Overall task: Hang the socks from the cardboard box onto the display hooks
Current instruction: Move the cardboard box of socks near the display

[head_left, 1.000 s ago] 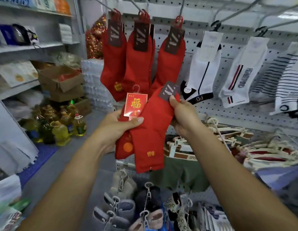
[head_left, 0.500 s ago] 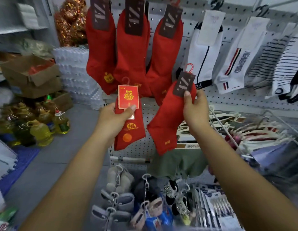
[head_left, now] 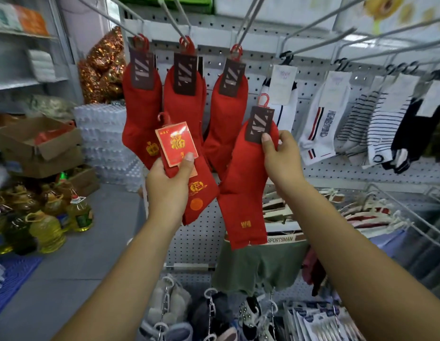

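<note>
Left grip (head_left: 168, 190): thumb and fingers clamped on the red-card sock (head_left: 201, 200), which hangs below and to the right of it.
Right grip (head_left: 281, 161): pinches the dark-card sock (head_left: 246, 193) near its top; the sock dangles below-left.
Hooks (head_left: 249, 19): above both grips, carrying hung socks (head_left: 142, 114).

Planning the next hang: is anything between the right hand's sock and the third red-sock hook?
Nothing visible. The dark-tagged red sock in the right hand sits below-right of that hook, whose rod is bare ahead of the hung sock; its tip is out of frame.
</note>
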